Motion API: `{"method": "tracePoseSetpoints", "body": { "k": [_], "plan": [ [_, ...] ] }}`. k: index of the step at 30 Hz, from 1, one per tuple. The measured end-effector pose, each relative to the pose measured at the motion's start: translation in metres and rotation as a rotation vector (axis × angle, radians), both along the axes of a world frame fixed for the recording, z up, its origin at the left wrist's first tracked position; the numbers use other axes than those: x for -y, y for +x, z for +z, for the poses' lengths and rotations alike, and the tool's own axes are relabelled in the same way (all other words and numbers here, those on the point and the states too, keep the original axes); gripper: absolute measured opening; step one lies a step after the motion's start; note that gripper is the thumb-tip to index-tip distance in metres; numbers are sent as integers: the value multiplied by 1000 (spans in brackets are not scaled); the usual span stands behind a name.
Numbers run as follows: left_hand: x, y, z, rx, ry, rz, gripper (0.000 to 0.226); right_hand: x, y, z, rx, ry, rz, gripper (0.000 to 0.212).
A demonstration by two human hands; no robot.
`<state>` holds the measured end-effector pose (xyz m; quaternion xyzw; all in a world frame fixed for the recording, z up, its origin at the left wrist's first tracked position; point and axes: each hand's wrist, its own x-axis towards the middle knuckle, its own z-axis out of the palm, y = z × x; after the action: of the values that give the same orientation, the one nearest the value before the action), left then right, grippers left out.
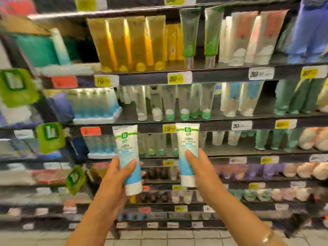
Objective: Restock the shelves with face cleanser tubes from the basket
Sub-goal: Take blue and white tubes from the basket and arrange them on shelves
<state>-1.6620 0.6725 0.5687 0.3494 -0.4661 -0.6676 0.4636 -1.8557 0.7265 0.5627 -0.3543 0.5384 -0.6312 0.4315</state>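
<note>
In front of a blurred wall of cosmetics shelving, a person raises two tubes for restocking. At the left, the left hand clasps a white-and-blue soft plastic face cleanser tube, cap end down and tilted slightly, the thumb across its front and fingertips just showing past its far edge. To the right, the right hand holds a second, matching white-and-blue cleanser tube almost upright, cap down, the thumb pressed on its front and the fingers curled behind, out of sight. Both hands take the tubes by the lower half, above the white caps, with the flat crimped ends standing well above the fingers.

Such tubes look light and easily managed one to a hand; the smooth, squeezable body would likely dent under a hard grip, so the firmer zone near the cap seems the safer hold. Beyond the fingertips, a dark metal shelf carrying rows of similar pale tubes appears the likely destination. The basket is not in view.
</note>
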Motion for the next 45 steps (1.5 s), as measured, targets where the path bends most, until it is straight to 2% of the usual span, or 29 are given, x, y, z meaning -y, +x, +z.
{"method": "tracePoseSetpoints", "body": {
  "k": [4, 11, 14, 19, 25, 31, 34, 39, 45],
  "plan": [
    [21, 80, 21, 12, -101, 62, 37, 41, 79, 24, 19, -50, 82, 22],
    [67, 150, 59, -11, -203, 104, 35, 109, 151, 75, 80, -176, 223, 15],
    [96, 158, 77, -32, -259, 100, 39, 148, 162, 104, 108, -213, 293, 20],
    [156, 152, 113, -34, -343, 118, 46, 225, 167, 147, 138, -244, 301, 10],
    [232, 135, 150, -49, -423, 177, 43, 319, 173, 192, 151, -212, 364, 25],
    [293, 132, 164, -80, -413, 285, 49, 391, 183, 221, 177, -177, 350, 13],
    [312, 136, 164, -102, -388, 301, 52, 424, 187, 227, 108, -216, 257, 20],
    [330, 144, 173, -126, -370, 266, 49, 461, 193, 237, -158, -228, 34, 43],
    [338, 147, 180, -80, -389, 215, 51, 487, 205, 233, -302, -336, -53, 40]
  ]
}}
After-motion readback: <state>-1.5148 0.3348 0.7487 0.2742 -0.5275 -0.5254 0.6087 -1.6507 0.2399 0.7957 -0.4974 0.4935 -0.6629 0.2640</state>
